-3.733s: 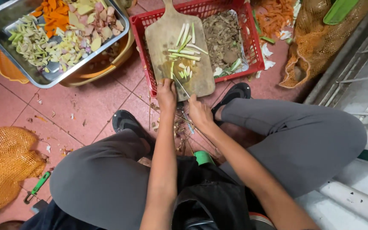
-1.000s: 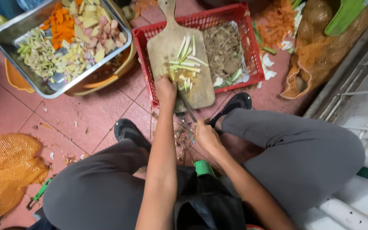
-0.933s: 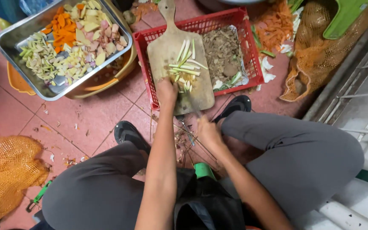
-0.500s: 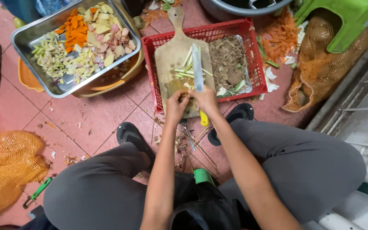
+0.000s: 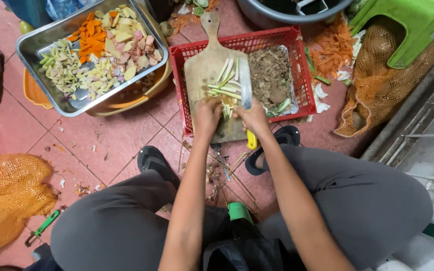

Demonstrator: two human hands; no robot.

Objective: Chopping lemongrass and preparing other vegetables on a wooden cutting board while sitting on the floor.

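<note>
I am watching the right hand (image 5: 253, 118) wrapping round the yellow handle (image 5: 251, 140) of a knife (image 5: 245, 90), its fingers curled tight on the grip while the broad blade is lying flat-on along the wooden cutting board (image 5: 208, 65), pointing away from the body. The left hand (image 5: 208, 115) is pressing down with bunched fingers on the near ends of the pale green stalks (image 5: 225, 85), pinning them at the board's lower part; I cannot quite tell whether the fingertips are pinching one stalk or holding the whole cluster, since the knuckles are covering the contact. By my reading the chopping step is in hand: the stalks are being gathered and steadied for slicing, with several long pieces lying uncut beyond the blade. The next cut is calling, I think, for the blade to be turned edge-down just beside the left fingertips, with those fingers tucked back. The board is resting across a red plastic crate (image 5: 297, 55), which is also holding a tray of brownish chopped scraps (image 5: 269, 70). To the left a steel tray (image 5: 36, 47) is holding cut orange, pale and pink vegetable pieces, sitting on an orange basin (image 5: 126, 103). Orange mesh sacks (image 5: 6, 195) are lying on the red tiled floor (image 5: 111, 135), and a green stool (image 5: 418, 25) is standing at the upper right.
</note>
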